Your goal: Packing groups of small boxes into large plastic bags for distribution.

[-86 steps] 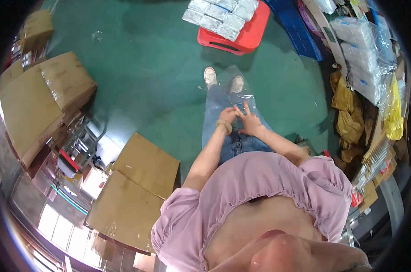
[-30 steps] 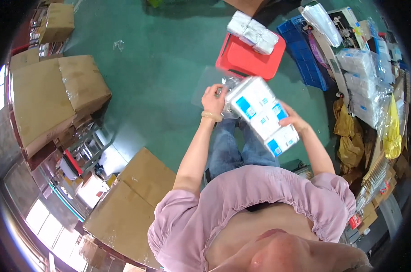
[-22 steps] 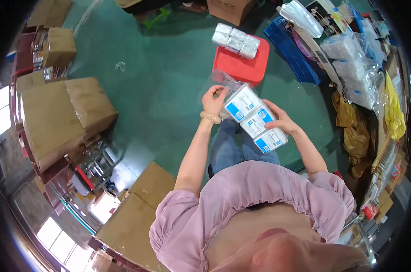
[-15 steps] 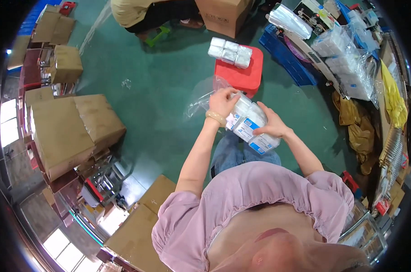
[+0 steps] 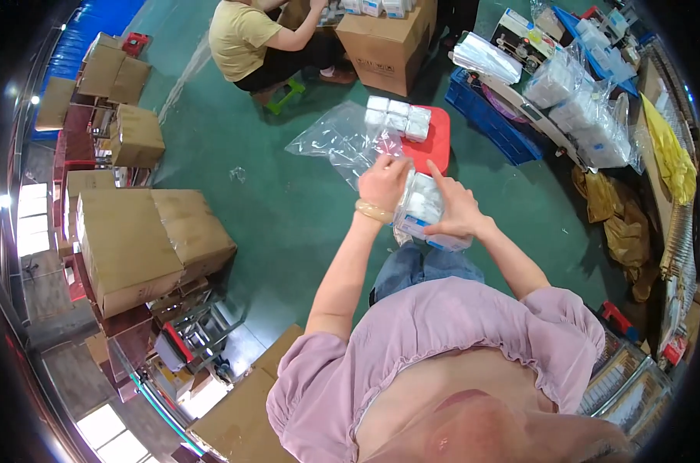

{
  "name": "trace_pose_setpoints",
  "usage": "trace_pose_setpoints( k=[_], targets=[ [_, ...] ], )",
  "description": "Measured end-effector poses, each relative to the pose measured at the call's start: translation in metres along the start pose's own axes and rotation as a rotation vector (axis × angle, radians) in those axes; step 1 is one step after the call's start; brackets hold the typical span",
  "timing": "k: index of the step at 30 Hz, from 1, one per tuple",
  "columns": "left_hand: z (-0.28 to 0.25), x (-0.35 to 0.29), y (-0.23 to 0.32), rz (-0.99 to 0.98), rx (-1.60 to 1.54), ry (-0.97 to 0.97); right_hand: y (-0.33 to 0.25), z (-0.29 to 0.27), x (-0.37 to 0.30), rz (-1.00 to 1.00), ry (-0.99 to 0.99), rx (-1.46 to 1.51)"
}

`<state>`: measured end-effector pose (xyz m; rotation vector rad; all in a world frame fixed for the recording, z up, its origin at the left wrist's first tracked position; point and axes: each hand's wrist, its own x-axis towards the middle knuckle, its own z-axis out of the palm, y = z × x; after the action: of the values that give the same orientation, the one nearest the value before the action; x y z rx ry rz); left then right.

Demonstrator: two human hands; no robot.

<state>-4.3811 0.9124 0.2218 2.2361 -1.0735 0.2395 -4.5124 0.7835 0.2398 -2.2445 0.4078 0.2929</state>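
Note:
A bundle of small white-and-blue packets (image 5: 425, 202) is held above my knees, partly inside a clear plastic bag (image 5: 342, 143). My left hand (image 5: 384, 181) is closed at the bundle's left edge, its fingers pinching the bag's film. The bag's loose end spreads out to the left beyond that hand. On the right side of the bundle, my right hand (image 5: 458, 207) grips it with thumb and fingers set apart around it. Just beyond my hands, another block of white packets (image 5: 396, 117) rests on a red stool (image 5: 436, 147).
A person in a yellow top (image 5: 242, 42) sits on a green stool (image 5: 288, 96) beside a cardboard box (image 5: 384, 54) topped with packets. Large cartons (image 5: 126, 243) stand at left. A blue crate (image 5: 493, 116) and bagged packets (image 5: 589, 123) are at right.
The bag's loose film has spread wider, up and to the left. The bundle has tilted, showing less of its labelled faces. More of the seated person has come into view.

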Motion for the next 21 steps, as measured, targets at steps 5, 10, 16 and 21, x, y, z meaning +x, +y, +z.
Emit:
trace_pose_setpoints(
  k=[5,10,16,21],
  targets=[
    [-0.017,-0.015,-0.006,0.235,-0.047,-0.122,0.025,0.001,0.006,-0.070,0.137,0.285],
    [-0.037,-0.030,-0.025,0.116,-0.184,-0.016,0.035,-0.013,0.010,-0.078,0.079,0.730],
    [-0.058,-0.002,0.009,0.311,-0.044,0.187,0.013,-0.006,0.014,-0.157,0.107,0.675],
    [-0.050,-0.018,-0.006,-0.414,-0.455,0.390,0.003,0.005,0.008,-0.286,0.179,0.788]
  ],
)
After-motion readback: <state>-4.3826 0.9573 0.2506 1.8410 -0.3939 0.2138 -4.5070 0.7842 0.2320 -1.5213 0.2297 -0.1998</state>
